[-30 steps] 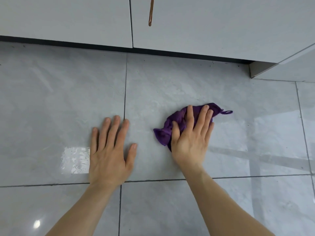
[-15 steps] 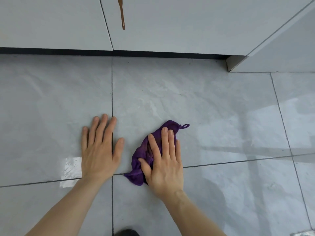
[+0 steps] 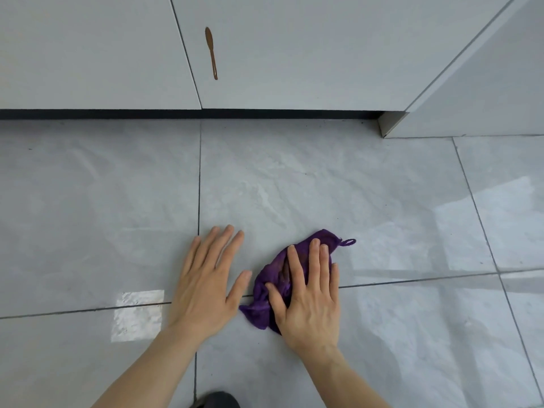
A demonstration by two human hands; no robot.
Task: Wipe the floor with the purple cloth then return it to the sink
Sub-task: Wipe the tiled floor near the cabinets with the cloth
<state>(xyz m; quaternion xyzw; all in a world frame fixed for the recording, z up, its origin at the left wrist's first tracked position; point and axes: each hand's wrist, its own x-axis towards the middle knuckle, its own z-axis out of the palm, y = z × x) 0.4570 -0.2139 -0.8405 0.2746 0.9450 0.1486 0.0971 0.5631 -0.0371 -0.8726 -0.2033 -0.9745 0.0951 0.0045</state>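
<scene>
A crumpled purple cloth [image 3: 272, 278] with a small hanging loop lies on the grey tiled floor [image 3: 323, 187]. My right hand [image 3: 309, 295] presses flat on top of it, fingers spread, covering its right half. My left hand [image 3: 206, 284] lies flat on the tile just left of the cloth, palm down, fingers apart, holding nothing. The thumb of my left hand almost touches the cloth's edge. No sink is in view.
White cabinet doors [image 3: 294, 54] with a dark toe-kick run along the far side; a brown streak [image 3: 212, 53] marks one door. A cabinet corner [image 3: 391, 125] juts out at the right. A dark shape [image 3: 217, 400] shows at the bottom edge.
My right hand dragged the cloth from farther out back toward me and closer to my left hand. The view has tilted up, showing more cabinet.
</scene>
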